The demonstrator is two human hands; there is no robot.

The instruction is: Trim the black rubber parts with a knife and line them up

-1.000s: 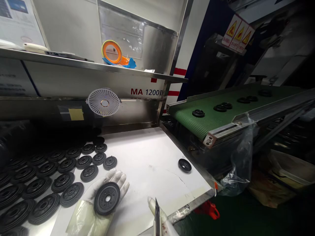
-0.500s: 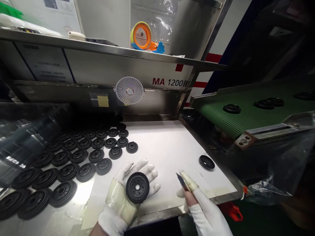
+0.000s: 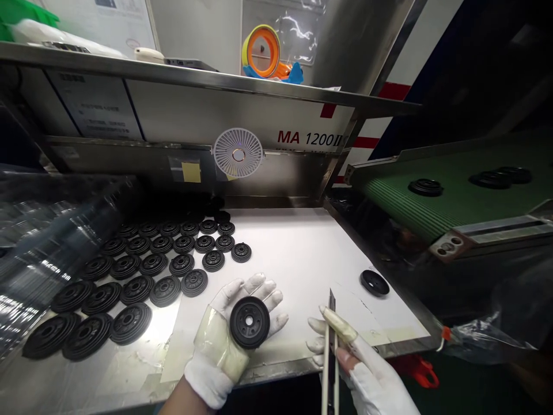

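Note:
A round black plastic wheel (image 3: 259,333) with a centre hole lies on the palm of my left hand (image 3: 219,341), which wears a white glove with yellowish tape. The fingers spread out behind the wheel and support it. My right hand (image 3: 371,366), gloved with the thumb tip bare, grips a utility knife (image 3: 330,374). Its pale handle points down toward me and the narrow blade points away, well apart from the wheel. Another black part (image 3: 374,283) lies tilted on the white sheet (image 3: 294,259), beyond my right hand.
Rows of black wheels (image 3: 138,288) cover the left side of the bench, beside clear plastic packaging (image 3: 73,248). A green conveyor (image 3: 397,199) carries several black parts at the right. Behind stand a small fan (image 3: 238,153) and a metal shelf (image 3: 194,75) holding a tape dispenser (image 3: 262,52).
The knife has turned in my right hand, so its handle and blade now show lengthwise. My left hand keeps the wheel on its palm. The whole view has shifted slightly.

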